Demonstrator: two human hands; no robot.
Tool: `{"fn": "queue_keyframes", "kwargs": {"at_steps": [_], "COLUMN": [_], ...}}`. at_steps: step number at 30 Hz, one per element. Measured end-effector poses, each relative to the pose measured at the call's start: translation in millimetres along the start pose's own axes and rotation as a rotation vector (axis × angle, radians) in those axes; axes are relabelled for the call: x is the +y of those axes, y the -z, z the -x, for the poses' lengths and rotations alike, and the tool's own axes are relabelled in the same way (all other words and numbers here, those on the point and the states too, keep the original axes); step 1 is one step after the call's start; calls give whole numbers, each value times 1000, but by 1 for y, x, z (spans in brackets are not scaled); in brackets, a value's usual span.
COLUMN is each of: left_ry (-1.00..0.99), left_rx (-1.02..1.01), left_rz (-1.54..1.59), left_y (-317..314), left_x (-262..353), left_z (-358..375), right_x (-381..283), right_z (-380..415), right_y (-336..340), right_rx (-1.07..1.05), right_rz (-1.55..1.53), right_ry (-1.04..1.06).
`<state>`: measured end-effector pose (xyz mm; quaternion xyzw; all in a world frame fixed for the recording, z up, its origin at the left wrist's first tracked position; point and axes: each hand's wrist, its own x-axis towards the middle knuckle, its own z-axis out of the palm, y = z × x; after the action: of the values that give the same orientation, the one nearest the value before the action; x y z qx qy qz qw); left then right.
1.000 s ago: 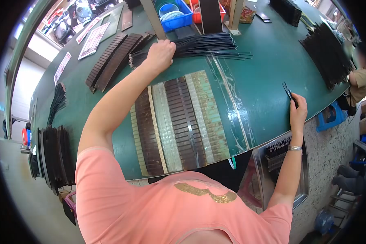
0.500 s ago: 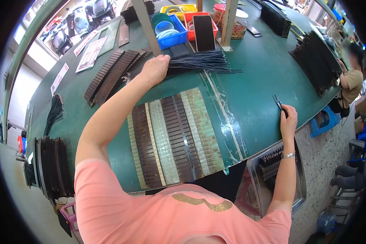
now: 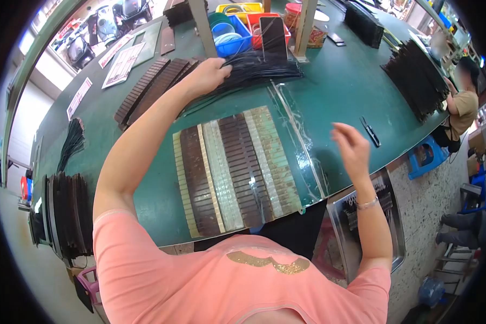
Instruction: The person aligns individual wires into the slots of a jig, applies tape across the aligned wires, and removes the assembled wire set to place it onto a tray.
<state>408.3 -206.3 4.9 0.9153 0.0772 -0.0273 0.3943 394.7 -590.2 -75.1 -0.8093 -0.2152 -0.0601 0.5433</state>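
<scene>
My left hand (image 3: 211, 75) is at the far side of the table, its fingers curled on thin black wires (image 3: 259, 69). Some strands spread to the right, and others trail below the wrist. My right hand (image 3: 353, 150) hovers over the table's right part with its fingers apart and nothing in them. To its right, black tweezers (image 3: 370, 133) lie on the green tabletop. In front of me sits a slotted board (image 3: 235, 167) with dark brown, pale and greenish ribbed strips side by side.
Behind the wires stand a phone (image 3: 274, 38), a blue bin (image 3: 234, 42) and a red bin (image 3: 252, 20). Two posts rise from the table. Brown slotted strips (image 3: 146, 89) lie left; a black stack (image 3: 416, 81) stands right, near a seated person (image 3: 463, 97). A metal tray (image 3: 343, 237) is below the edge.
My right hand has let go of the tweezers, leaving them on the table, and moved left. My left hand has shifted slightly, and the wires have spread out.
</scene>
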Motion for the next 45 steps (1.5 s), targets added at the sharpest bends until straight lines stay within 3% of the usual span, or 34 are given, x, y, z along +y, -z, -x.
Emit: {"fn": "queue_keyframes", "kwargs": {"at_steps": [2, 3, 6, 7, 8, 9, 10, 11, 14, 17, 21, 26, 29, 31, 34, 35, 37, 40, 43, 44, 45], "left_ry": [-125, -188, -502, -616, -615, -615, -701, -641, -488, -462, -434, -452, -506, -499, -405, -348, -263, -189, -138, -144, -137], "left_rx": [-14, -24, 119, 175, 193, 210, 336, 257, 82, -40, -116, -201, -76, -11, -13, -42, -70, -105, -187, -205, -201], "left_rz": [99, 153, 172, 209, 214, 221, 281, 391, 666, 719, 707, 516, 151, -79, -280, -330, -379, -386, -362, -352, -323], "left_y": [-15, -25, -65, -80, -89, -97, -115, -122, -150, -186, -220, -211, -166, -137, -107, -101, -95, -96, -96, -96, -96], "left_x": [16, 24, 67, 76, 90, 104, 108, 119, 144, 144, 127, 108, 92, 69, 26, 12, -7, -26, -27, -28, -26], "left_z": [15, 22, 47, 47, 48, 48, 33, 27, 7, 2, -6, 2, 35, 68, 116, 132, 155, 179, 183, 182, 181], "right_x": [-37, -55, -75, -89, -102, -125, -130, -134, -155, -110, -100, -88, -54, -49, -31, -15, -14, -2, -20, -38, -50], "right_z": [-11, -17, -67, -88, -102, -112, -122, -129, -119, -121, -99, -101, -110, -90, -41, -27, -5, -4, -3, 1, 8], "right_y": [-36, -54, -80, -73, -65, -52, -35, -19, 2, 10, 13, 26, 70, 59, 8, -1, -15, -6, 8, 2, -11], "right_rx": [-312, -360, -280, -248, -136, -45, -94, -144, 80, 81, 167, 206, -4, -102, -31, -168, -185, -625, -845, -745, -698], "right_rz": [-336, -458, -985, -1065, -1083, -1156, -1131, -1101, -803, -528, -544, -671, -1045, -1218, -1091, -1145, -1027, -923, -446, -173, -113], "right_ry": [-133, -176, -172, -129, -13, -54, -13, 30, 147, 216, 146, 168, 149, -1, -450, -555, -766, -927, -728, -656, -456]}}
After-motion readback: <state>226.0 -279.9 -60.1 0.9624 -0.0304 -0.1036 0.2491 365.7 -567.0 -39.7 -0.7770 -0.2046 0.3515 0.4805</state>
